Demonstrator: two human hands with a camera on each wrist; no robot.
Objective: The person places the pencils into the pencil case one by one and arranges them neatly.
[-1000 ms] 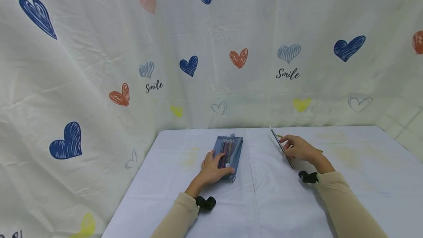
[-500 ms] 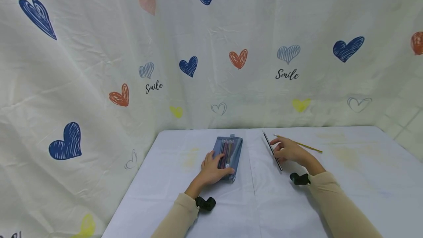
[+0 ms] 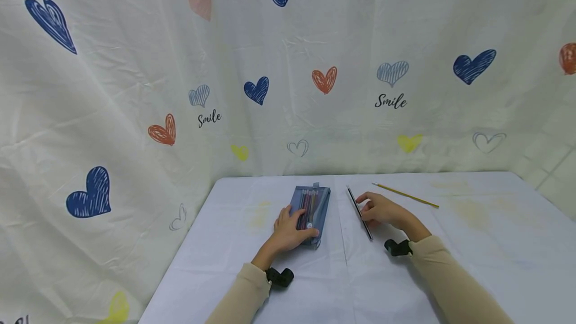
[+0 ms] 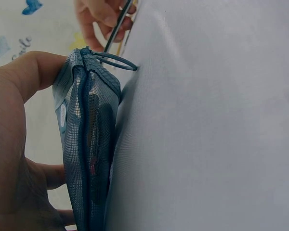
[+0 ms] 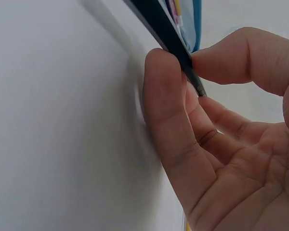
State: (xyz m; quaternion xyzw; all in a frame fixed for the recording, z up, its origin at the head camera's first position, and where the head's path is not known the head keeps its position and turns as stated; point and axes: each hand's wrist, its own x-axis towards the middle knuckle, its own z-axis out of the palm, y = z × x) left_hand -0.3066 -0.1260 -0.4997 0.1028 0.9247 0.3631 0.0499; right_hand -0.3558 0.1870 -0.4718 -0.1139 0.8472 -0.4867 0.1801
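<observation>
A blue mesh pencil case (image 3: 320, 214) with several pencils showing through it lies on the table. My left hand (image 3: 288, 229) rests on its upper side, fingers spread; in the left wrist view the thumb touches the corner near the zip pull (image 4: 116, 59). My right hand (image 3: 382, 210) pinches a slim dark pencil (image 3: 355, 206) between thumb and fingers, to the right of the case. Seen from the right wrist, the thumb and index finger press on either side of the dark pencil (image 5: 159, 29). A yellow pencil (image 3: 407, 195) lies behind the right hand, apart from it.
The table wears a white cloth (image 3: 315, 284) with a crease down its middle. Behind its far edge hangs a pale curtain (image 3: 288, 114) printed with hearts. Dark wrist cameras (image 3: 280, 277) sit at both sleeves, close to the cloth.
My right hand has moved left with the dark pencil, toward the case. This uncovers the full length of the yellow pencil. The left hand and the case have stayed put.
</observation>
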